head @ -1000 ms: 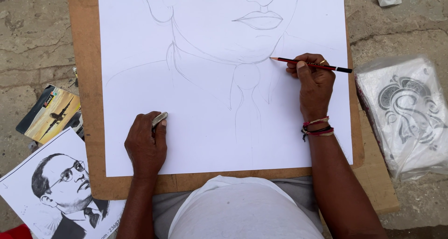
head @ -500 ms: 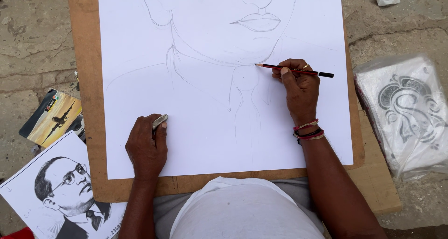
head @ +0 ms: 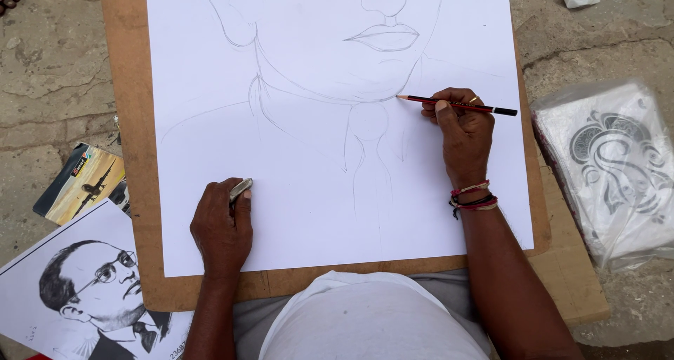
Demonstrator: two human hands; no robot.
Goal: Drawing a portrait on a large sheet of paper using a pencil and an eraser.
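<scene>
I see the pencil (head: 456, 105) lying nearly level, its tip touching the white sheet (head: 309, 156) just under the sketched chin, a low angle that suits light lines. My right hand (head: 460, 132) is closed around its middle, fingers wrapped snug. My left hand (head: 221, 230) rests on the sheet's lower edge, pinning it to the brown board (head: 130, 163), fist curled on a small grey eraser (head: 240, 189). A printed portrait (head: 84, 290) lies at left, within glancing reach.
</scene>
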